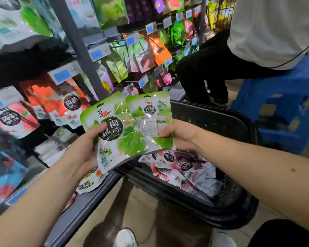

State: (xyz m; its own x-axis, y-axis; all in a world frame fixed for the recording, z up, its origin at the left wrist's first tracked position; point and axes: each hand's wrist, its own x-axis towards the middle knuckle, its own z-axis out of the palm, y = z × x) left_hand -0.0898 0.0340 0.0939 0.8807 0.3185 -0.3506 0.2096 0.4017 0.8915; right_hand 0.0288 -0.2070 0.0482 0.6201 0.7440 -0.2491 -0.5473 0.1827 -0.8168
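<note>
- Roughly: the rack [82, 50] fills the left side, hung with snack bags. Red pouches [71, 104] sit at hand height, and the step looks like stocking it from the basket.
- Basket [221, 111] is on the floor just right of the rack, under the hands, with loose pouches [185, 168] piled inside.
- Stool [284, 97] with another person [266, 29] on it stands behind the basket, so keep elbows in.
- Left pouch [121, 139] is green, front side out, held up over the basket's near edge and overlapping the other one.
- Right pouch [150, 111] is green and shows its back label. Turn it to face the same way before hanging.
- Left hand [84, 152] pinches the left pouch at its lower left, with the thumb [100, 127] on the front and the fingers curled behind.
- Right hand [180, 134] pinches the right pouch at its right edge, thumb on top, the other fingers hidden behind it.
- Both grips are low, which leaves the top hang holes free, so probably best to keep it that way.
- I'd stack the two flush, line up the holes, then slide them onto one peg together. Which peg is theirs can't be told.
</note>
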